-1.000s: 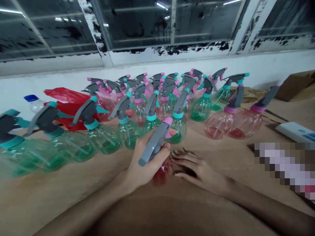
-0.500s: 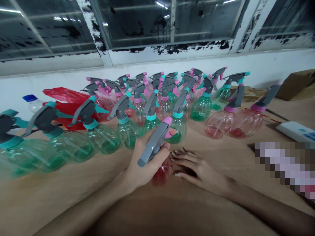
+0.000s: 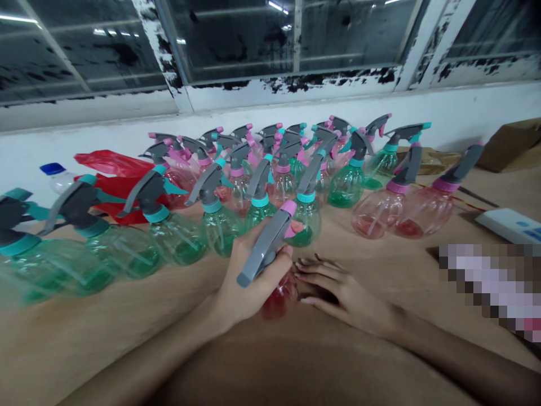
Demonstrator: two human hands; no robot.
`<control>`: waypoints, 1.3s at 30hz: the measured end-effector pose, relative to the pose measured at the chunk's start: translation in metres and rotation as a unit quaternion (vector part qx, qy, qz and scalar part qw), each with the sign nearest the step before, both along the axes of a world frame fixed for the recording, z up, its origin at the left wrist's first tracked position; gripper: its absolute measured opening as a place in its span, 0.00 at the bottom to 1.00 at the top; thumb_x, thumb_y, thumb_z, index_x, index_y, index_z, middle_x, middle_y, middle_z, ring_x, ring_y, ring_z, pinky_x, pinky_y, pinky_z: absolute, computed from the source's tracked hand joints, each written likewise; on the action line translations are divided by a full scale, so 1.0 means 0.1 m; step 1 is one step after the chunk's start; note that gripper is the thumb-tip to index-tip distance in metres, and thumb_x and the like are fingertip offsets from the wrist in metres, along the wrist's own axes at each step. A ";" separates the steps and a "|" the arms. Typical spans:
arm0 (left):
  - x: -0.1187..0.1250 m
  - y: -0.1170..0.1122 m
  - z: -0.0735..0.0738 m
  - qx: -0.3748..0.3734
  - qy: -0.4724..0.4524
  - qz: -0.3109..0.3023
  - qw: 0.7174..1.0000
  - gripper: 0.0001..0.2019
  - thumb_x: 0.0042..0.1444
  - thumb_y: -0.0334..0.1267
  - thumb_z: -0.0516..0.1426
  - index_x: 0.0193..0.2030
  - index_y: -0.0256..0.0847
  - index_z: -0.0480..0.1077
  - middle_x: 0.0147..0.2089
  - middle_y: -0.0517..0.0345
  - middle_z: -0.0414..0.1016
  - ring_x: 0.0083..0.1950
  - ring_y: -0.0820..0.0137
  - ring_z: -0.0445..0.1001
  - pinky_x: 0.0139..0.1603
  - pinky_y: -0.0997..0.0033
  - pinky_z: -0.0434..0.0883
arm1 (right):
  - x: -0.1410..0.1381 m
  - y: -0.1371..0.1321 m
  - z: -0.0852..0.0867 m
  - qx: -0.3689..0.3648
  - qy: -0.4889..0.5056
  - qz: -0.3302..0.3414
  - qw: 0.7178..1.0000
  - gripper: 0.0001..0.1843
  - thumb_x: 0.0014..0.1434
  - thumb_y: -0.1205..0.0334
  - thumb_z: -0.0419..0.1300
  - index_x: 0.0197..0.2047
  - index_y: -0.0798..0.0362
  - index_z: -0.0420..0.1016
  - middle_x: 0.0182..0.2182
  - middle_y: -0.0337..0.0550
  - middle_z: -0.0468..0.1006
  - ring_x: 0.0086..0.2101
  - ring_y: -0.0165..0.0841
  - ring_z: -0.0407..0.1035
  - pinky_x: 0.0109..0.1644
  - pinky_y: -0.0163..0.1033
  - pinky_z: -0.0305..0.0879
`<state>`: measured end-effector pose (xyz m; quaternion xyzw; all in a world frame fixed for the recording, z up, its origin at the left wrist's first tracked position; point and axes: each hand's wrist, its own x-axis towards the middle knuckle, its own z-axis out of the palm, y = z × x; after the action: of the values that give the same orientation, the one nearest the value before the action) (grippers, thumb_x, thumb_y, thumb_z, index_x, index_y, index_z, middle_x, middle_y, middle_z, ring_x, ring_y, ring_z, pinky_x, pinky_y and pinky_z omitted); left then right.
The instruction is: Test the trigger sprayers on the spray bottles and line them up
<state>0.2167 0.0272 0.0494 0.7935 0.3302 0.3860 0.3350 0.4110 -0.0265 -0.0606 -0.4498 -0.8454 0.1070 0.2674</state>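
My left hand [image 3: 245,282] is closed round the neck of a pink spray bottle [image 3: 276,299] with a grey trigger head [image 3: 264,248], which stands near the front middle of the brown table [image 3: 84,332]. My right hand [image 3: 342,290] rests beside it on the right, fingers stretched toward the bottle's body and touching it. Just behind stands a row of green spray bottles [image 3: 220,225].
Several green and pink spray bottles [image 3: 346,186] crowd the back of the table under the window. Two pink bottles [image 3: 406,214] stand at the right. A red plastic bag [image 3: 110,169] and a blue-capped bottle [image 3: 57,176] lie at back left. A white device [image 3: 511,225] lies at right.
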 end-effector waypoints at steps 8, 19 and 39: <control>0.00 -0.01 0.00 0.005 -0.009 0.007 1.000 0.03 0.52 0.33 0.53 0.33 0.45 0.65 0.24 0.65 0.67 0.25 0.71 0.68 0.28 0.69 0.68 | -0.01 0.00 0.01 0.006 0.007 -0.005 1.000 0.22 0.62 0.53 0.55 0.58 0.48 0.65 0.53 0.46 0.73 0.56 0.38 0.63 0.61 0.53 0.57; 0.00 -0.01 0.04 0.001 -0.014 -0.001 1.000 0.08 0.52 0.32 0.53 0.37 0.47 0.69 0.26 0.65 0.65 0.26 0.71 0.65 0.29 0.71 0.67 | 0.01 -0.09 0.05 0.020 -0.015 -0.013 1.000 0.20 0.62 0.54 0.54 0.57 0.48 0.67 0.56 0.46 0.70 0.57 0.38 0.61 0.61 0.52 0.58; -0.08 -0.15 -0.01 -0.039 0.015 -0.013 0.999 0.03 0.58 0.38 0.53 0.35 0.45 0.68 0.28 0.63 0.69 0.31 0.69 0.71 0.32 0.69 0.68 | 0.21 -0.28 0.01 0.031 -0.030 -0.058 0.997 0.20 0.62 0.54 0.54 0.56 0.48 0.67 0.59 0.47 0.66 0.59 0.40 0.58 0.60 0.55 0.59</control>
<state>0.2082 0.0118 0.0483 0.7899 0.3391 0.3567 0.3657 0.4320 -0.0546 -0.0600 -0.4925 -0.8284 0.0519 0.2617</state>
